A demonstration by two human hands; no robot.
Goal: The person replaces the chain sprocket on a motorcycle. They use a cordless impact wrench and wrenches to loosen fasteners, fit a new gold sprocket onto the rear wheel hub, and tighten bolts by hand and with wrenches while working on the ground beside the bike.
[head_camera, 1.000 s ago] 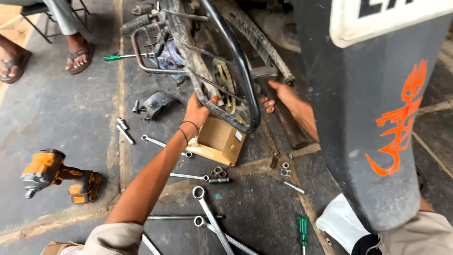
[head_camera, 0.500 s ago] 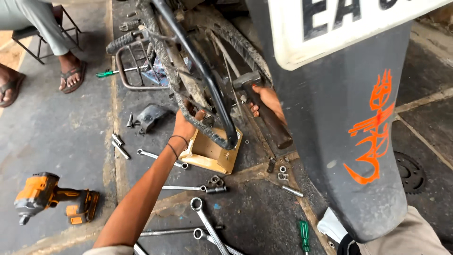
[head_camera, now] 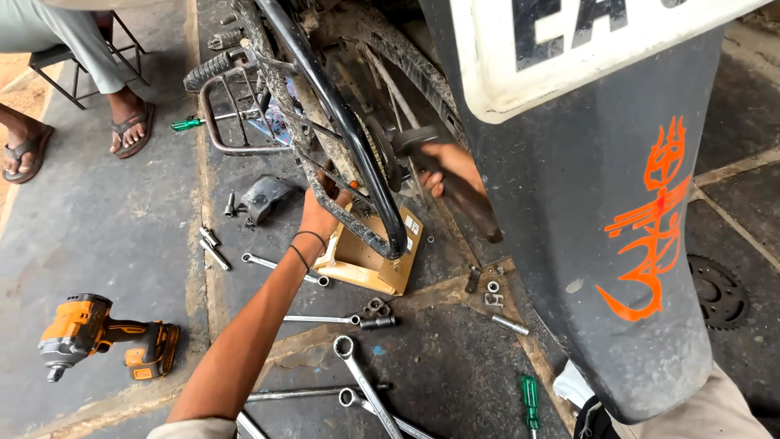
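The left hand (head_camera: 318, 213) is closed around the muddy black steel guard frame (head_camera: 357, 162), steadying it over the small tan cardboard box (head_camera: 370, 258); the right hand (head_camera: 449, 165) wraps a dark-handled tool (head_camera: 455, 191) at the wheel hub, spanners on the floor within reach

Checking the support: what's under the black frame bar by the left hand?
A small open cardboard box sits on the concrete floor under the black frame bar. The left hand and the bar hide its far edge and contents.
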